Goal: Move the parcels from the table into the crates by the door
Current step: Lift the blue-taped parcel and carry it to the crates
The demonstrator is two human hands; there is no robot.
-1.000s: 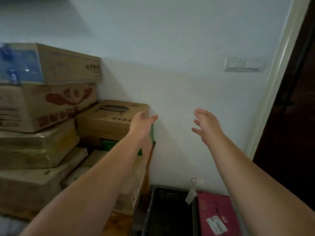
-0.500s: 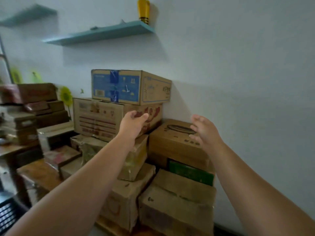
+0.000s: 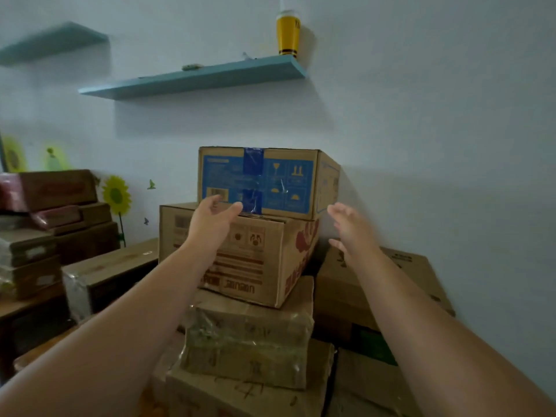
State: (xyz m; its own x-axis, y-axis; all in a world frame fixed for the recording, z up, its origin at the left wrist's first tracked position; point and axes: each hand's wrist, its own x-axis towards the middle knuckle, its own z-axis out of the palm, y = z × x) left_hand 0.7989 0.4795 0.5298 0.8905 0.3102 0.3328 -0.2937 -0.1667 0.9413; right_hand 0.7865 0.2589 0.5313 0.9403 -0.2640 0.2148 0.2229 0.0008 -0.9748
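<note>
A stack of cardboard parcels rises against the wall. On top sits a box with a blue printed face and blue tape (image 3: 279,182). Under it lies a larger box with red print (image 3: 258,260), then a tape-wrapped parcel (image 3: 249,341). My left hand (image 3: 210,227) is raised in front of the top box's lower left corner, fingers relaxed, holding nothing. My right hand (image 3: 352,233) hovers just off the top box's right side, fingers spread, also empty. No crate is in view.
A flat brown box (image 3: 403,284) lies to the right of the stack. More boxes (image 3: 54,224) pile up at the left on a wooden table (image 3: 18,308). A blue wall shelf (image 3: 195,79) carries a yellow cup (image 3: 288,33) above the stack.
The view swung left from the door and the crates on the floor to the parcel stack. Both hands, still empty, now flank the top blue-printed box.
</note>
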